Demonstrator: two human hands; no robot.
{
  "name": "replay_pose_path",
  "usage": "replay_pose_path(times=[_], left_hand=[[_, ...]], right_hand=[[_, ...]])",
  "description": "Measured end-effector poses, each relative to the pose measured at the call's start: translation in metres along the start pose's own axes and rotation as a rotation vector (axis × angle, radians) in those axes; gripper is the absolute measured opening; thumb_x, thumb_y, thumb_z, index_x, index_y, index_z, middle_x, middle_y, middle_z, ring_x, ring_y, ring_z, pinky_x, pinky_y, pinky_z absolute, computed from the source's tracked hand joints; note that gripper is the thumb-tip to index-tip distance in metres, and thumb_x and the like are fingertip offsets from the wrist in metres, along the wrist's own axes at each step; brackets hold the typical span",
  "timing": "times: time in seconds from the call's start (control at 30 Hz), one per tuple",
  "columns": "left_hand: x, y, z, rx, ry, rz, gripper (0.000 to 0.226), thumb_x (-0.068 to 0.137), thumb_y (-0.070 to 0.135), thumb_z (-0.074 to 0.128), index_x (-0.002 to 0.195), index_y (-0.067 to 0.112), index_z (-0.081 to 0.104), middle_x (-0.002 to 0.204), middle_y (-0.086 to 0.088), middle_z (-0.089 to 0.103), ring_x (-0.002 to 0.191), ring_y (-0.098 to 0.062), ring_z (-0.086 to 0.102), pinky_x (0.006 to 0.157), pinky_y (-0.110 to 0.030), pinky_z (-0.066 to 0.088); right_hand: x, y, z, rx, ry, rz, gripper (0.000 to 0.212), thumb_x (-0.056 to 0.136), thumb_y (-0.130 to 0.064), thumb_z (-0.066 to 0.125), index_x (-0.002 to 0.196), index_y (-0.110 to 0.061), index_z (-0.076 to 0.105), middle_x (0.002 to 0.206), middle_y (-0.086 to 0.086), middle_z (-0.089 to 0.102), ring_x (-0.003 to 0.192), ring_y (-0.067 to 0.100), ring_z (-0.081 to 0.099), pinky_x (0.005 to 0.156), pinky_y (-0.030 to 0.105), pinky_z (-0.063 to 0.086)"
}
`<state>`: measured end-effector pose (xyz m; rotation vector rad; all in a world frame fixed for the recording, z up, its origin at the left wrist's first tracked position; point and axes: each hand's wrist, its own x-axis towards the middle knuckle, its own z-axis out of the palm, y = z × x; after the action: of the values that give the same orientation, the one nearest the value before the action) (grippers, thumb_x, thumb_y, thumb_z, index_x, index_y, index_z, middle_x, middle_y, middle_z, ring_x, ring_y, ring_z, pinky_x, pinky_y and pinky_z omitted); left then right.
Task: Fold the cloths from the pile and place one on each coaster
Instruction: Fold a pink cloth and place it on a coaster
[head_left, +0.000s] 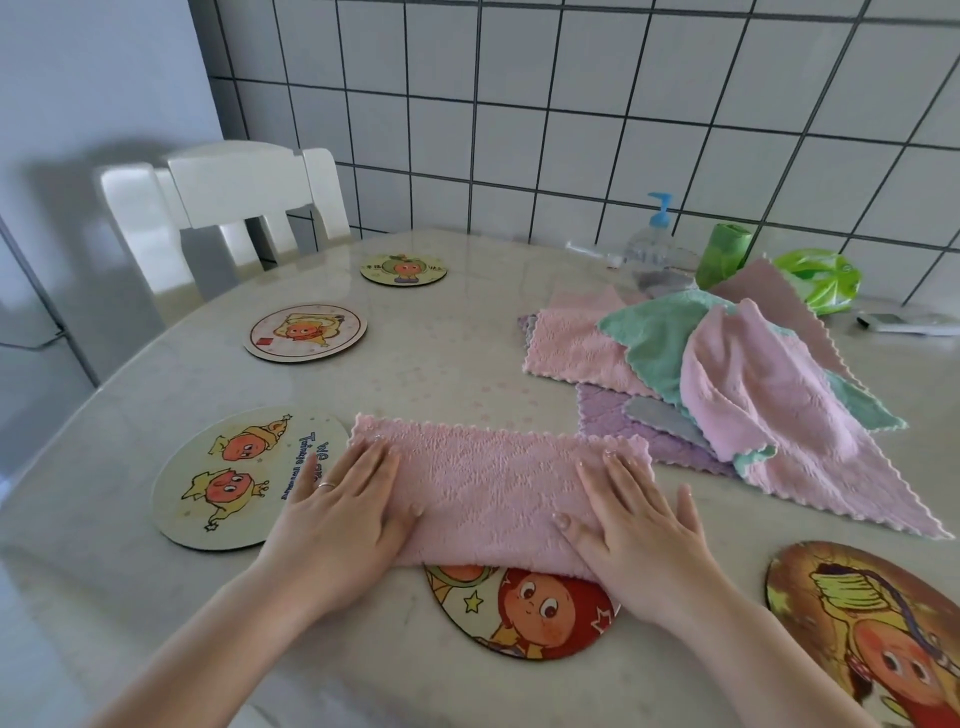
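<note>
Head view: left hand (347, 506) and right hand (631, 525) press flat, fingers straight, on a half-folded pink cloth (488, 488), likely smoothing its crease over a coaster (524, 613).

place: a home kitchen or dining corner
wall: white square tiles (597, 130) with dark grout behind the tabletop (441, 364)
seating: a white wooden chair (228, 208) pushed up at the far edge
tabletop: pale marble look under a clear cover
household items: a clear pump bottle (652, 244) with a blue nozzle, a green roll (722, 257), cartoon coasters (305, 332), a pile of fleecy cloths (727, 374)
</note>
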<state>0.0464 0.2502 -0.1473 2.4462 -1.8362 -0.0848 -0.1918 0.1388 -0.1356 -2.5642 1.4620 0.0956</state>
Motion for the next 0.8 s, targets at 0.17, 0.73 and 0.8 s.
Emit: replay_pose_path(times=[0.17,0.73,0.8], left_hand=[[-0.001,0.004,-0.006,0.02,0.136,0.069,0.078,0.085,0.063,0.008,0.142,0.018,0.035,0.153,0.001,0.021,0.143,-0.019,0.02,0.114,-0.044,0.004],[-0.024,0.077,-0.001,0.019,0.315,0.45,0.009,0.07,0.036,0.071,0.065,0.03,0.066,0.066,0.013,0.049,0.057,-0.009,0.052,0.05,-0.023,0.043],[-0.024,0.076,0.0,-0.021,0.282,0.431,0.012,0.063,0.031,0.078,0.063,0.029,0.066,0.066,0.013,0.049,0.054,-0.009,0.051,0.048,-0.023,0.044]], right_hand=[[0.003,0.001,-0.008,-0.014,0.002,-0.027,0.082,0.08,-0.074,0.008,0.149,-0.031,0.0,0.158,-0.006,-0.008,0.145,0.013,-0.012,0.115,0.052,-0.006],[0.108,-0.058,-0.046,0.155,-0.054,-0.261,0.029,0.083,-0.029,0.068,0.108,-0.016,0.068,0.11,0.001,0.069,0.091,0.014,0.059,0.076,0.019,0.038],[0.111,-0.059,-0.048,0.101,-0.118,-0.276,0.028,0.085,-0.029,0.065,0.109,-0.014,0.069,0.113,0.003,0.069,0.099,0.017,0.062,0.081,0.022,0.043]])
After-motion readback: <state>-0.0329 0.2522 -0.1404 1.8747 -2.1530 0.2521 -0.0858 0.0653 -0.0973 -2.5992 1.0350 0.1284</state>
